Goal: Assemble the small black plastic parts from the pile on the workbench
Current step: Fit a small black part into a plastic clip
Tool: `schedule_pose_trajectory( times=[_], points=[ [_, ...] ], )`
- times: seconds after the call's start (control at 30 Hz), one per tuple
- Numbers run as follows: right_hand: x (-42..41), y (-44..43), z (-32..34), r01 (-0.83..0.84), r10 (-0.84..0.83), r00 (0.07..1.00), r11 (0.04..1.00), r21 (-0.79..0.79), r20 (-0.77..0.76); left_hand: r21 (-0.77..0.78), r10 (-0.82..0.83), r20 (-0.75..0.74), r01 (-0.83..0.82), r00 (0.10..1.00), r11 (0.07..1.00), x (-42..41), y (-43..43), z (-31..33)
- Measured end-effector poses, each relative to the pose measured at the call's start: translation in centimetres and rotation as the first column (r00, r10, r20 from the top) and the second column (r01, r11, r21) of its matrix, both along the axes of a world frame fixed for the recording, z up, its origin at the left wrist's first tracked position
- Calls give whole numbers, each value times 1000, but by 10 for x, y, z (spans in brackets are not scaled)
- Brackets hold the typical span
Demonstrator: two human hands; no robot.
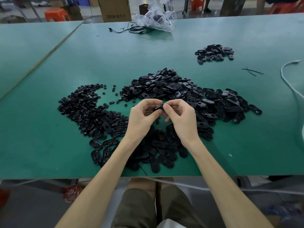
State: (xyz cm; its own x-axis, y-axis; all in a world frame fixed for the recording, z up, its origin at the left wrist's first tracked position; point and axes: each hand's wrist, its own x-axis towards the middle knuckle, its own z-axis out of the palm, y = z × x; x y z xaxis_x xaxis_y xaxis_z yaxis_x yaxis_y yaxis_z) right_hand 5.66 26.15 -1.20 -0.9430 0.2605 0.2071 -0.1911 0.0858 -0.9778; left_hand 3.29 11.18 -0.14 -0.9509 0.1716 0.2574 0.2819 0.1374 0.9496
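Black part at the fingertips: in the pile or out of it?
Out: left hand and right hand pinch the black part above the pile.

Dark print on the front of a brown cardboard box (115,9) standing beyond the far edge of the green worktop (49,79), Latin letters resembling "QTOR", further characters beside them too blurred to read, pale markings on a red round disc (71,193) below the worktop, illegible

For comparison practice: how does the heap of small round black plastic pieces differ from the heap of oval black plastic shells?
The heap of small round black plastic pieces lies left, thin, scattered; the heap of oval black plastic shells lies centre-right, mounded, with larger parts. Both lie loose.
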Motion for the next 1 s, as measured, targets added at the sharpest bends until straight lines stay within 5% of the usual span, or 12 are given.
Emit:
schedule_pose_trajectory(
  times=[1.0],
  points=[
    [0,3,-3,12,-12,1000,1000,23,1,19,-6,65,5,998,1000,-3,2,-4]
  ],
)
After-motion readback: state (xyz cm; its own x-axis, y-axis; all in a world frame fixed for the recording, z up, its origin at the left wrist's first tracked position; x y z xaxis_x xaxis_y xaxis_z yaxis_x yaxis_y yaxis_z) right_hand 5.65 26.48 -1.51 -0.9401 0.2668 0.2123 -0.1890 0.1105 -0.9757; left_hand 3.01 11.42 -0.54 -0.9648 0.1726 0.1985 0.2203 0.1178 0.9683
